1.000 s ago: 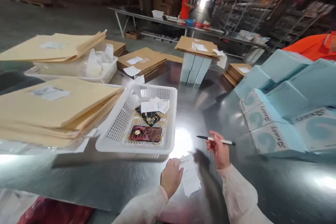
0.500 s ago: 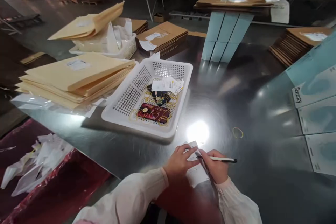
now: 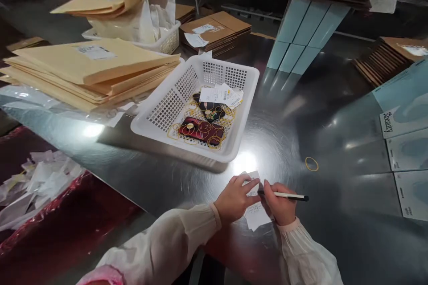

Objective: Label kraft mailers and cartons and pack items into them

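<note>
Paper slips were overlapping on the desk, front and center in my feed, just off the near right corner of the white basket. From my end, the left hand lay over their left side with the fingers stretched out and a gap between two of them, so more resting on the paper than gripping it. The right hand was closed around a pen, its dark tip pointing left over the slips. Couldn't tell if the tip actually touched. Some writing showed on the paper, way too small for me to read.

A yellow rubber band sat on the desk past the right hand. Inside the basket I had what looked like a dark red phone case, plus white tags. Tan envelopes were stacked left of it, and pale blue boxes stood on the right.
</note>
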Motion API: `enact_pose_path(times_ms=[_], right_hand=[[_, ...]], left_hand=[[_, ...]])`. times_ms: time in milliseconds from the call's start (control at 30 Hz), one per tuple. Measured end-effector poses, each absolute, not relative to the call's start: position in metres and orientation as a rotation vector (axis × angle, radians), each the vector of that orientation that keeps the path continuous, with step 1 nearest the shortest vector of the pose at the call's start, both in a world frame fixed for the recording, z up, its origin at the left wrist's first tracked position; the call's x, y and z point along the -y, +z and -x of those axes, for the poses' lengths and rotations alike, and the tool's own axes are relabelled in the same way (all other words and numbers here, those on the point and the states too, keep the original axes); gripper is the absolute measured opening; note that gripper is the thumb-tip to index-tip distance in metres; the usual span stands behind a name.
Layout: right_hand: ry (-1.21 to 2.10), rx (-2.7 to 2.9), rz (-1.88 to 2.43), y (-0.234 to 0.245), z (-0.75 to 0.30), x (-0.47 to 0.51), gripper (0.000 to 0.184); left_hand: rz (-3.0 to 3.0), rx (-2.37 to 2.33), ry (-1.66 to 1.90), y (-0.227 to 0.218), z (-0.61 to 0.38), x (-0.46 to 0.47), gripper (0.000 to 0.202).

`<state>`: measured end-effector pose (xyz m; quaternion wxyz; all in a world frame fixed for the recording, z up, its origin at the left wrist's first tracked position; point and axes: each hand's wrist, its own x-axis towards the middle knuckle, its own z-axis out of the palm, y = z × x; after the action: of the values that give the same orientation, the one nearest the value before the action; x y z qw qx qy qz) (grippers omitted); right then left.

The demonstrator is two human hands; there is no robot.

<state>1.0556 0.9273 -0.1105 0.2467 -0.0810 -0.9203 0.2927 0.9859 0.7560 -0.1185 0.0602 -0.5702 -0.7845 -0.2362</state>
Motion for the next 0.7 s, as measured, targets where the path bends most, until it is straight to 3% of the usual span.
enact_pose_path(times_ms=[700], right_hand=[[0.82,2.452,0.263,-0.102,-1.052,-0.923,0.049]], left_hand=[[1.711,2.397,-0.686,-0.119,-0.988,-0.756,0.036]])
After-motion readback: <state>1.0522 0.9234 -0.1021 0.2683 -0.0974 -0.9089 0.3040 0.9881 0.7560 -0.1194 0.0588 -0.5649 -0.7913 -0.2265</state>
